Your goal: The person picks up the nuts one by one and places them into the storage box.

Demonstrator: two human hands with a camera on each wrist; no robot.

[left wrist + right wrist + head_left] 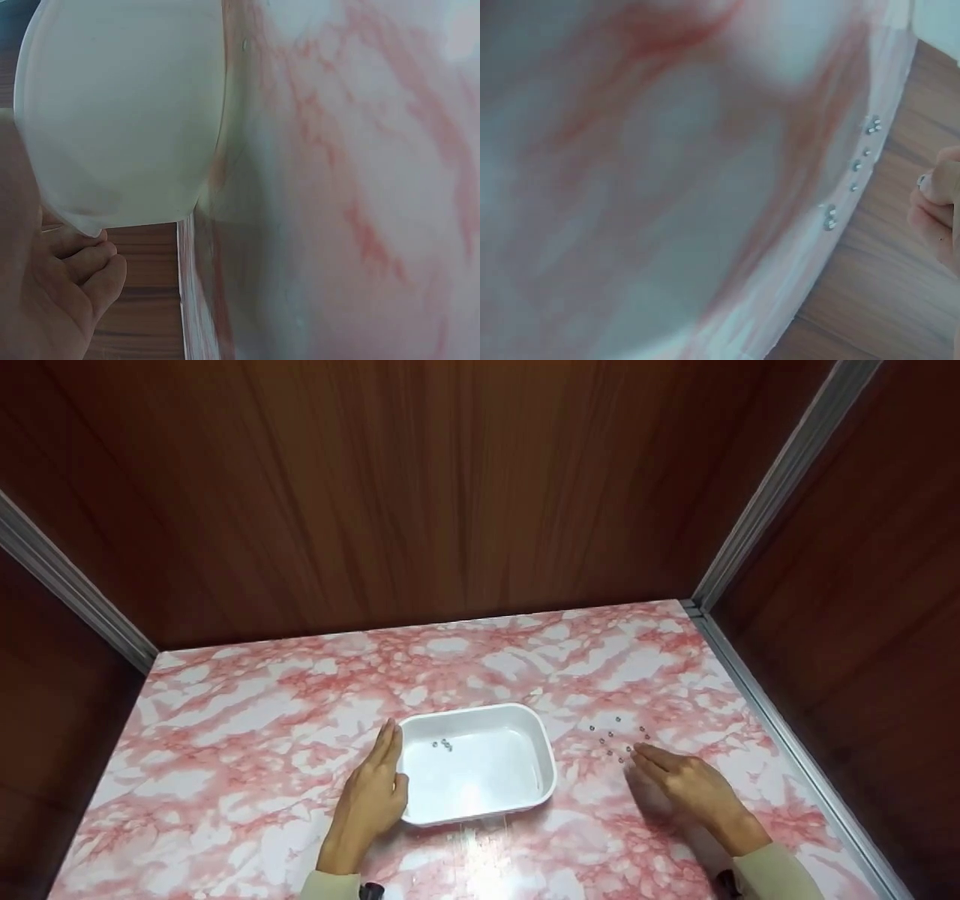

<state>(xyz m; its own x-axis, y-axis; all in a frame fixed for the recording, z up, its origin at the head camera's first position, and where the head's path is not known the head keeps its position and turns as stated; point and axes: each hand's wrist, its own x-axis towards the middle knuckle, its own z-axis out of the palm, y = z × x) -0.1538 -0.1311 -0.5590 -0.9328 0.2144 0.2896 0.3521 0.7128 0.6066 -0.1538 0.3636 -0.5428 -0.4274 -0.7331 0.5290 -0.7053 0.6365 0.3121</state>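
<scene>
Left hand lies flat, fingers straight, against the white rectangular plastic tray (left side); right hand pinches one small metal nut.

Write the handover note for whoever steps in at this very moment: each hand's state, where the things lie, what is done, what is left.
Left hand: open, fingers straight, resting against the left wall of the white tray.
Right hand: fingertips at the loose small metal pieces on the marble-pattern table; the right wrist view seems to show one piece at a fingertip, but it is blurred.
Done: a few pieces in the tray.
Left: several pieces scattered right of the tray.
</scene>
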